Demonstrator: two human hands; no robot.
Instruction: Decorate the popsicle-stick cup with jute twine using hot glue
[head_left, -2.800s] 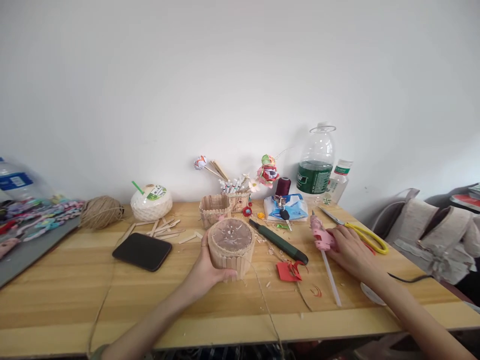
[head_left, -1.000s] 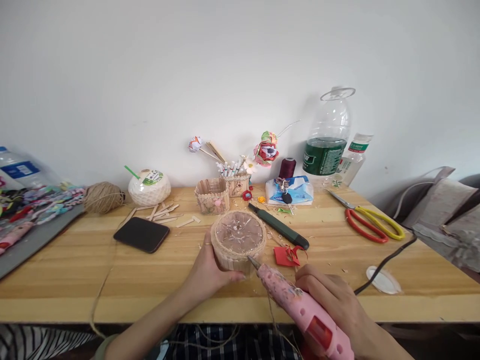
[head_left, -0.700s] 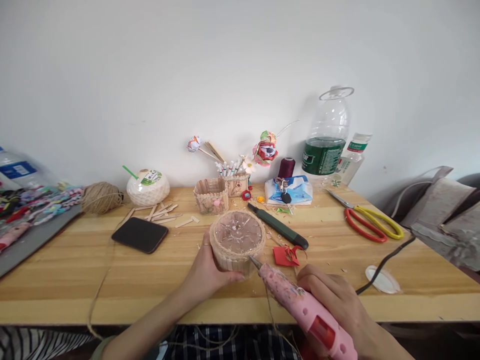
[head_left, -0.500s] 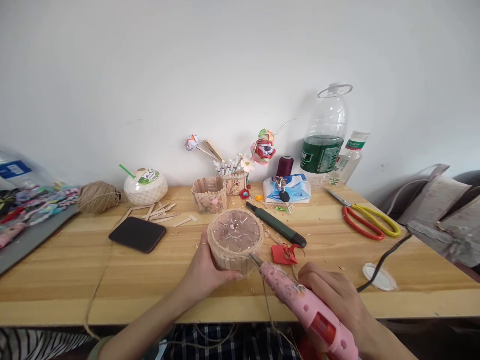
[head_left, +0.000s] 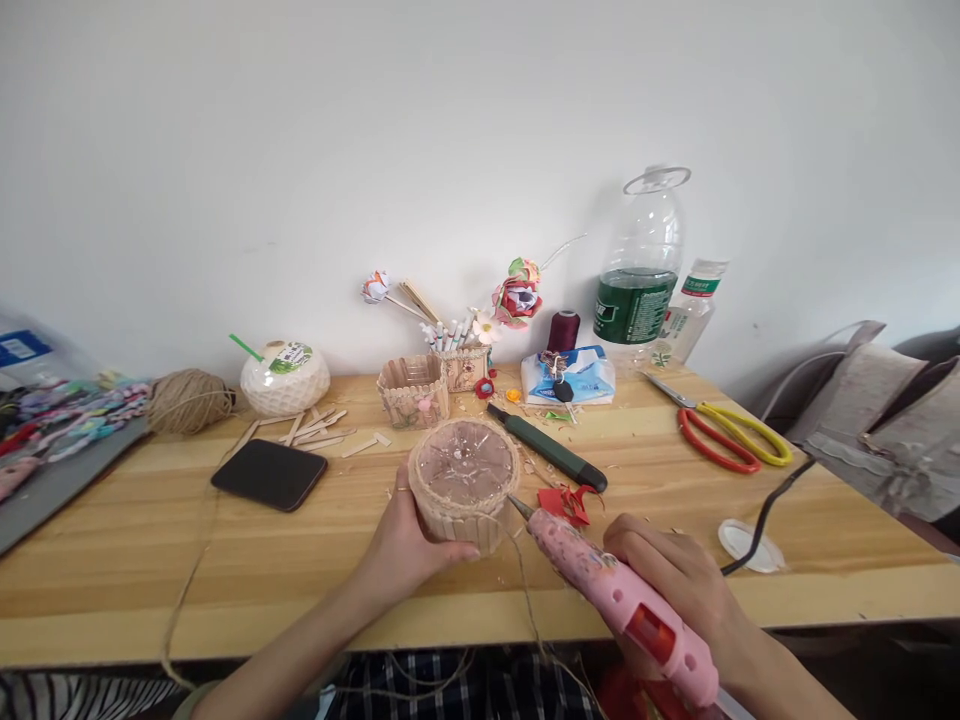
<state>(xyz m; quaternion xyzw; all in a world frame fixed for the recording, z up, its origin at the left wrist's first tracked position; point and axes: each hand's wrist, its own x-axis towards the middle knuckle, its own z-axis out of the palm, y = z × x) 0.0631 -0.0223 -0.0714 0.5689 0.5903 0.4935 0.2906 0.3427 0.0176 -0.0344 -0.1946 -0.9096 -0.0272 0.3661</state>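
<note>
In the head view, the fingers of the left hand [head_left: 405, 540] clasp a stick-clad round container [head_left: 465, 480] near the middle of the tabletop [head_left: 300, 560], while those of the right hand [head_left: 671, 570] wrap a pink hot glue gun [head_left: 592, 570], its nozzle [head_left: 520, 507] close to the container's right edge. Should the gun slip, it could burn the left thumb [head_left: 457, 551], and the dangling twine [head_left: 528, 597] could snag. The left fingertips and the trigger are hidden, and nozzle contact is unclear.

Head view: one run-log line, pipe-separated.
left hand: holds stick-covered container | right hand: holds pink glue gun, nozzle near container rim | twine: runs from container
</note>
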